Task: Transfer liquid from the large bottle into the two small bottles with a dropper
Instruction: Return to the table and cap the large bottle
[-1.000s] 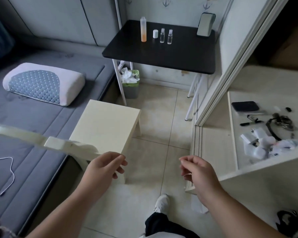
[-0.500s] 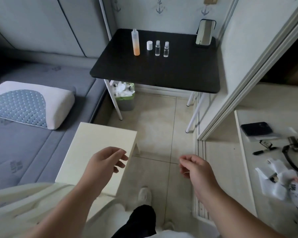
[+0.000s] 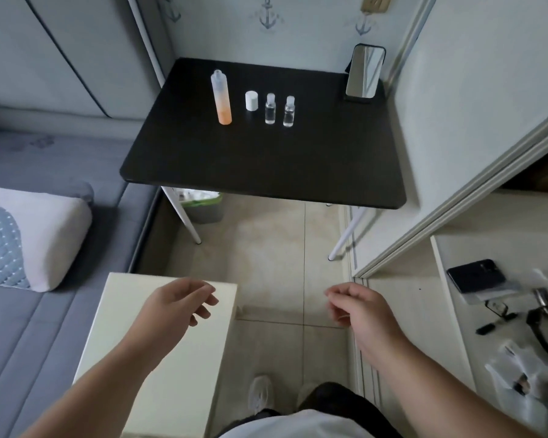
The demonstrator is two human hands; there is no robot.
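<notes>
left hand (image 3: 174,303) grip loosely curled, empty; right hand (image 3: 358,306) likewise, empty.

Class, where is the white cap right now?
In the head view, the white cap stands on the black table, between the large bottle on its left and two small bottles.

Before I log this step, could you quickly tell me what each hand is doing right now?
Left hand: open, fingers loosely curled, holding nothing.
Right hand: open, fingers loosely curled, holding nothing.
</notes>
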